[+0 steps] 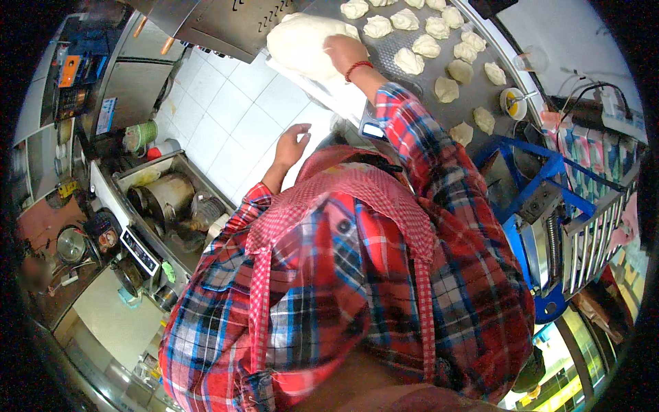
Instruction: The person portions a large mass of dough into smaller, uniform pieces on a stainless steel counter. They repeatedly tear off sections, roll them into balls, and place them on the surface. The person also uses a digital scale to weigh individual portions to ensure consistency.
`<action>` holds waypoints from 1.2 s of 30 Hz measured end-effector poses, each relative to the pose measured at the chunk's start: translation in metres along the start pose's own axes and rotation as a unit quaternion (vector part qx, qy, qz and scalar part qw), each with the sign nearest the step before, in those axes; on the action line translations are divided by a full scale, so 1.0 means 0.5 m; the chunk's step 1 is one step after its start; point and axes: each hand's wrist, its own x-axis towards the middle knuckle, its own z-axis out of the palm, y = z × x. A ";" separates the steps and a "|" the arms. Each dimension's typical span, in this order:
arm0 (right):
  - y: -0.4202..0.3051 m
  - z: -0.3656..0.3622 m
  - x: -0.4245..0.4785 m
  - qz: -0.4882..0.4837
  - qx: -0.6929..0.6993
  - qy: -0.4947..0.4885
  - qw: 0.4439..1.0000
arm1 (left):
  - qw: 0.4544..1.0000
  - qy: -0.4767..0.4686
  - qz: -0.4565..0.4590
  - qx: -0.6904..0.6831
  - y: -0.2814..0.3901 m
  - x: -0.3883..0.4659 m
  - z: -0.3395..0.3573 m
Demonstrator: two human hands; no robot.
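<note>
A large mass of pale dough (298,46) lies at the top middle, on a white surface (337,98) at the table's edge. My right hand (346,55), with a red bracelet at the wrist, rests on the dough's right side, fingers curled into it; the fingertips are partly hidden. Held over the tiled floor, my left hand (292,146) is empty, thumb and fingers apart. Several rough dough pieces (426,46) are spread over the dark worktop (391,54) to the right. Under my right forearm is a digital scale (371,130), mostly covered, with a lit display.
Beside the dough pieces stands a small cup (513,103) of yellow liquid with a utensil in it. A blue-framed machine (545,206) with metal rollers is close on my right. On the left, a sink (154,170) holds a large metal pot (167,193). White tiles (231,103) cover the floor.
</note>
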 end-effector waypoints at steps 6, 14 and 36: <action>-0.015 -0.039 -0.121 0.103 0.404 -0.009 0.909 | 0.969 0.115 0.217 -0.012 0.193 0.130 -0.067; -0.010 -0.081 -0.203 0.126 0.357 -0.015 0.925 | 0.978 -0.070 0.177 0.081 0.280 0.171 -0.035; 0.070 -0.187 -0.374 0.144 -0.096 0.145 0.974 | 0.849 0.151 0.214 0.458 0.178 0.371 -0.074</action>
